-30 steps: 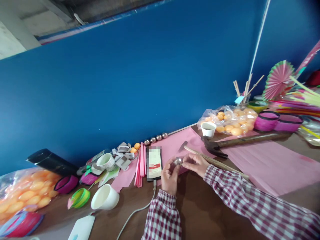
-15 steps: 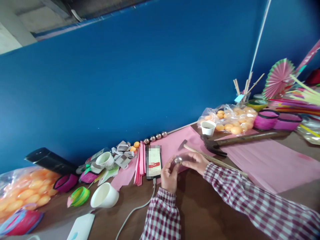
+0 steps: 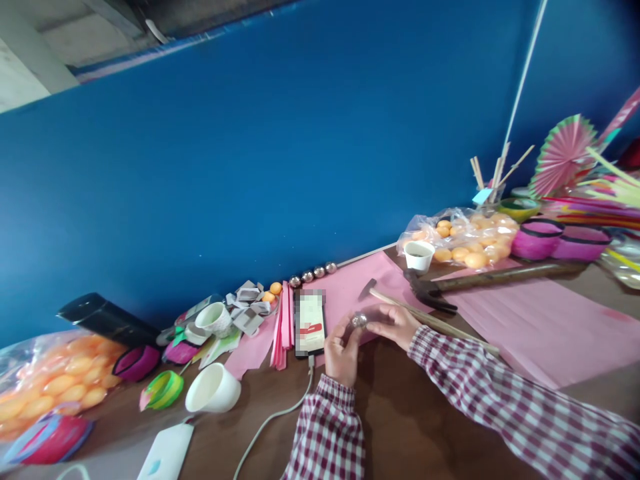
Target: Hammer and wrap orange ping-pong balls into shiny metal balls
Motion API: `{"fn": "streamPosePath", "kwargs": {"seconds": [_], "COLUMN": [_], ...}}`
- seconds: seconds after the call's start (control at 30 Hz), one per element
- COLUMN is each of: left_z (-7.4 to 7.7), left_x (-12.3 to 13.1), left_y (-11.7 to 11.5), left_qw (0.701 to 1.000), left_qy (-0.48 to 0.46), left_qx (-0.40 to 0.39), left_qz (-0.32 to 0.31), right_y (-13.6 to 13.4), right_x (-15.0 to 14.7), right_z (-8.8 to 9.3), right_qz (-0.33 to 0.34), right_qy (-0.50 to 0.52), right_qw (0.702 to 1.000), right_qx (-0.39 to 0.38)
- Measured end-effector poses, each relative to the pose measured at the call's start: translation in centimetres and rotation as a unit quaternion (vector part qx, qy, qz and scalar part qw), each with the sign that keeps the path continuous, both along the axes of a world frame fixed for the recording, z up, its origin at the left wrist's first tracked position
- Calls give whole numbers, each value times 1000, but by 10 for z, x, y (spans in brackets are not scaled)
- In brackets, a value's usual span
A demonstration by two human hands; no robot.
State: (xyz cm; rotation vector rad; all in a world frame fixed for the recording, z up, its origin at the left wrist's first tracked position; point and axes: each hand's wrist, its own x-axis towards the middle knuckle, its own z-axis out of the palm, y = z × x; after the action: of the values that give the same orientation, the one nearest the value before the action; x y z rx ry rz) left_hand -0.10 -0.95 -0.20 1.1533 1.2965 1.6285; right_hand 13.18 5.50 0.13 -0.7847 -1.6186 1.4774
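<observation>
A shiny silver metal ball (image 3: pixel 359 321) is pinched between the fingertips of both hands, above the brown table (image 3: pixel 395 413). My left hand (image 3: pixel 342 350) closes on it from the left, thumb toward me. From the right, my right hand (image 3: pixel 397 325) grips it between thumb and fingers. Similar balls (image 3: pixel 319 272) stand in a row along the wall behind. Left of my hands lies a phone (image 3: pixel 311 323) with a cable (image 3: pixel 273 420) plugged in. A small hammer (image 3: pixel 400 303) lies behind my right hand, on pink paper (image 3: pixel 383 277).
A claw hammer (image 3: pixel 480 280) lies at the right near a white cup (image 3: pixel 419 255) and a bag of orange balls (image 3: pixel 475 243). Leftward stand a white paper cup (image 3: pixel 213 389), a black cylinder (image 3: pixel 107 320) and another bag of orange balls (image 3: pixel 65 380). A blue wall (image 3: pixel 280 147) closes off the back.
The whole view has shifted slightly, so things sit a little further right. Both hands keep their hold on the silver ball, with hardly any change of pose.
</observation>
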Motion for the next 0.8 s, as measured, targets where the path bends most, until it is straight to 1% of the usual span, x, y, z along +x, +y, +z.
{"fn": "streamPosePath", "kwargs": {"seconds": [0.1, 0.2, 0.3, 0.4, 0.47, 0.53, 0.6, 0.67, 0.73, 0.8], "left_z": [0, -1, -1, 0, 1, 0, -1, -2, -1, 1], "left_x": [0, 1, 3, 4, 5, 5, 4, 4, 4, 4], "left_y": [0, 1, 1, 1, 1, 1, 1, 1, 1, 0], "left_qw": [1000, 999, 996, 987, 983, 982, 983, 984, 984, 980], "left_qy": [-4, -31, -88, -151, -174, -179, -173, -166, -165, -187], "left_qx": [-4, -8, -7, -9, -14, -20, -29, -41, -50, -53], "left_qz": [-3, -11, -27, -45, -52, -51, -48, -47, -41, -38], "right_y": [1, 2, -1, -8, -12, -14, -16, -17, -17, -18], "right_x": [-1, -1, -2, -4, -5, -5, -4, -2, -1, -2], "right_z": [-3, -3, 2, 6, 6, 5, 4, 4, 6, 8], "right_qz": [-1, -5, -9, -10, -20, -33, -47, -57, -63, -68], "right_qy": [14, 7, -3, 5, -11, -43, -78, -102, -113, -115], "right_qw": [1000, 1000, 1000, 1000, 997, 989, 974, 960, 953, 953], "right_qx": [-5, -4, 2, 26, 69, 134, 206, 255, 274, 272]}}
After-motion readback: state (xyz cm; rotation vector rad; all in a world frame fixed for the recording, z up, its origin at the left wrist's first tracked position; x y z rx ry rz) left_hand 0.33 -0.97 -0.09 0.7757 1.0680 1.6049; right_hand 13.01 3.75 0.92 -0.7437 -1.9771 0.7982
